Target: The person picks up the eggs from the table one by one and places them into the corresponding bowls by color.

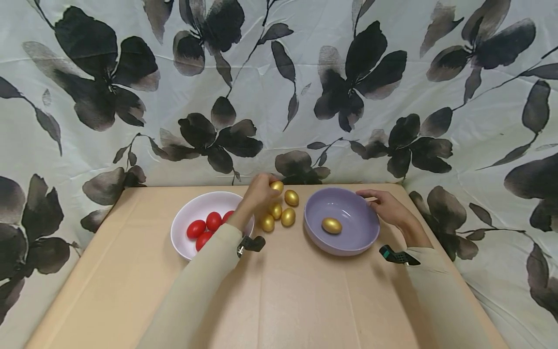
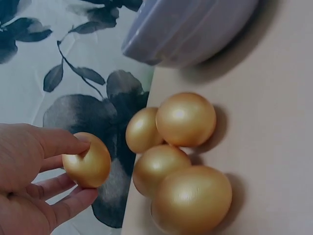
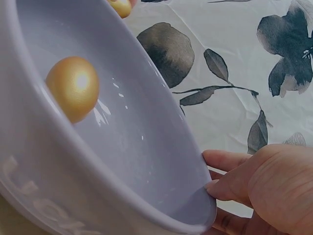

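My left hand (image 1: 267,189) pinches a golden egg (image 1: 276,186) just above the table's far edge; in the left wrist view the thumb and fingers of that hand (image 2: 84,169) close round the egg (image 2: 95,164). Several more golden eggs (image 1: 281,212) (image 2: 186,161) lie in a cluster on the table right below it. My right hand (image 1: 378,202) (image 3: 217,188) grips the far right rim of a lilac bowl (image 1: 348,249) (image 3: 122,147). One golden egg (image 1: 332,225) (image 3: 73,88) lies inside that bowl.
A white bowl (image 1: 187,213) with several red eggs (image 1: 205,228) stands left of the cluster, under my left forearm. The beige table (image 1: 283,300) is backed and flanked by a flowered cloth (image 1: 279,97). The lilac bowl's outer wall (image 2: 186,29) stands close to the cluster.
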`<action>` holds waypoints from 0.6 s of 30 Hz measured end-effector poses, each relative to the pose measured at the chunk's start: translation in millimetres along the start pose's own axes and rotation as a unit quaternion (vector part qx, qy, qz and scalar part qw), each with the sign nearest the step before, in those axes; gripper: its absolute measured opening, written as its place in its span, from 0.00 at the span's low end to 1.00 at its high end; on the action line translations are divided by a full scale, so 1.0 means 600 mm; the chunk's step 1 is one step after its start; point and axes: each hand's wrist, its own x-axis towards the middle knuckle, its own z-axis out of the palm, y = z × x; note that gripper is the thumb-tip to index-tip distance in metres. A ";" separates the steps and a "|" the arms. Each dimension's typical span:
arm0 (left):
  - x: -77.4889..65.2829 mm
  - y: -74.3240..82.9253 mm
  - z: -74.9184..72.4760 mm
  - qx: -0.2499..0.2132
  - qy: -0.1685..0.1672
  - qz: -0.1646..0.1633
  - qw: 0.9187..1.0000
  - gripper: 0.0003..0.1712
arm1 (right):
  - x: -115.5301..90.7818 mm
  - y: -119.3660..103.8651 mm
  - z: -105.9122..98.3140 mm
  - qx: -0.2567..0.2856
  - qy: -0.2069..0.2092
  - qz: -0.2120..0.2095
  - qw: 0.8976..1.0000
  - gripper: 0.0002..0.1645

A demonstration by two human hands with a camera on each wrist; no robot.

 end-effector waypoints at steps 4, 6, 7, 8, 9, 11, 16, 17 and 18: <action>-0.010 0.015 0.001 -0.023 -0.002 0.002 1.000 0.12 | -0.001 -0.002 0.001 0.004 -0.001 0.000 1.000 0.29; -0.015 0.022 0.001 -0.030 -0.003 0.000 1.000 0.17 | -0.001 -0.003 0.001 0.006 -0.001 0.001 1.000 0.29; -0.017 0.025 0.002 -0.031 -0.003 0.000 1.000 0.19 | -0.002 -0.003 0.002 0.006 -0.002 0.001 1.000 0.29; -0.019 0.028 0.002 -0.032 -0.003 0.001 0.999 0.21 | -0.002 -0.003 0.002 0.006 -0.002 0.001 1.000 0.29; -0.022 0.032 0.002 -0.032 -0.002 0.003 0.999 0.21 | -0.002 -0.003 0.002 0.007 -0.003 0.000 1.000 0.29; -0.025 0.038 0.002 -0.028 0.001 0.011 1.000 0.22 | -0.002 -0.003 0.002 0.007 -0.003 -0.001 1.000 0.29; -0.037 0.059 0.002 -0.028 0.003 0.028 0.999 0.21 | -0.002 -0.002 0.001 0.009 -0.004 -0.001 1.000 0.30; -0.039 0.063 0.003 -0.029 0.002 0.031 0.999 0.22 | -0.002 -0.001 0.002 0.009 -0.004 -0.001 1.000 0.30; -0.042 0.068 0.003 -0.031 0.001 0.034 0.999 0.22 | -0.001 -0.001 0.002 0.010 -0.004 0.000 1.000 0.30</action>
